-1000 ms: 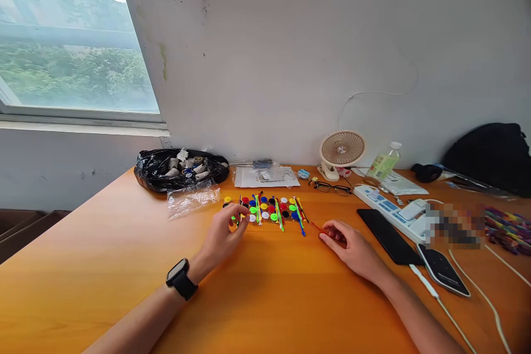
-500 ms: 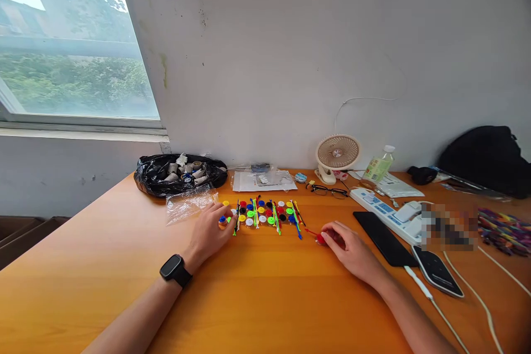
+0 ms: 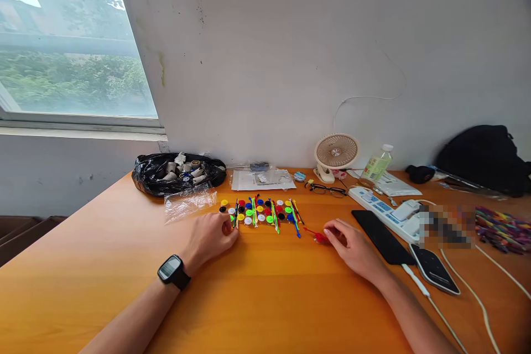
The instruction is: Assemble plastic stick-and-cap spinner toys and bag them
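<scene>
My left hand [image 3: 212, 237], wearing a black watch [image 3: 170, 269], rests at the near left end of the colourful pieces. Its fingers are curled toward the thumb, and whatever they hold, if anything, is hidden. Rows of small round plastic discs [image 3: 260, 218] in several colours lie there, with bundles of thin plastic sticks [image 3: 275, 218] between them. To the right, thumb and forefinger of my right hand [image 3: 348, 244] close on the edge of a red disc piece [image 3: 320, 238]. A thin red stick with a pointed end reaches left from this piece.
Behind the discs lie a clear plastic bag [image 3: 188, 204], a black bag [image 3: 145, 177] of grey pieces, glasses [image 3: 327, 190] and a small fan [image 3: 337, 152]. At right are a bottle [image 3: 375, 167], a power strip [image 3: 379, 208], a black slab [image 3: 381, 237], a phone-like device [image 3: 435, 269] and cables.
My left hand has drawn back toward me from the left end of the discs, its fingers now more curled. The red piece and my right hand have shifted slightly right.
</scene>
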{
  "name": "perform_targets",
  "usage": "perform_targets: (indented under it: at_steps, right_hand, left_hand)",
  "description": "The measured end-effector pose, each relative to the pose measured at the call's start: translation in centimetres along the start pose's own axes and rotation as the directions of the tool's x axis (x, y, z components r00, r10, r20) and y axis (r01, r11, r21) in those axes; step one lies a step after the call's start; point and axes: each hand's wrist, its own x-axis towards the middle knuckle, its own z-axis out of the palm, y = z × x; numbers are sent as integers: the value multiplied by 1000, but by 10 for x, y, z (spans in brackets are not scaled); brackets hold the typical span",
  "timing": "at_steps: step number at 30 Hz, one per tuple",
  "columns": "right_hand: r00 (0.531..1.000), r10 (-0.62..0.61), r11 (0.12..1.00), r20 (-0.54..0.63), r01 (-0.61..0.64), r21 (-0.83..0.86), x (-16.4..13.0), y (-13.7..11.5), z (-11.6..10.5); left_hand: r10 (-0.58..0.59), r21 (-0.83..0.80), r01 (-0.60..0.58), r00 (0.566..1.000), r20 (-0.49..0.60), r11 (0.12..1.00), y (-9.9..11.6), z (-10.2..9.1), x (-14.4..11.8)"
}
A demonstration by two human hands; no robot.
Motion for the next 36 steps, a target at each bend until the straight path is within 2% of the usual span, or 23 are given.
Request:
perform_targets:
  at_steps: [9, 18, 24, 32, 36]
  right_hand:
    - [1000, 0, 1000, 25, 0, -16, -1, 1, 1]
    - [998, 30, 999, 47, -30, -11, -2, -1, 1]
    - [998, 31, 999, 47, -30, -16, -2, -4, 0]
    - [997, 38, 999, 62, -38, 5, -2, -6, -1]
    - [996, 36, 999, 77, -37, 8, -2, -8, -1]
  left_hand:
    - [-59, 41, 60, 998, -29, 997, 2, 5, 2]
    - [-125, 58, 126, 992, -15, 990, 4, 11, 3]
    - [-160, 71, 163, 986, -55, 984, 5, 11, 4]
    - [-153, 67, 158, 986, -71, 985, 1, 14, 7]
    - [-141, 80, 143, 990, -29, 986, 1, 14, 7]
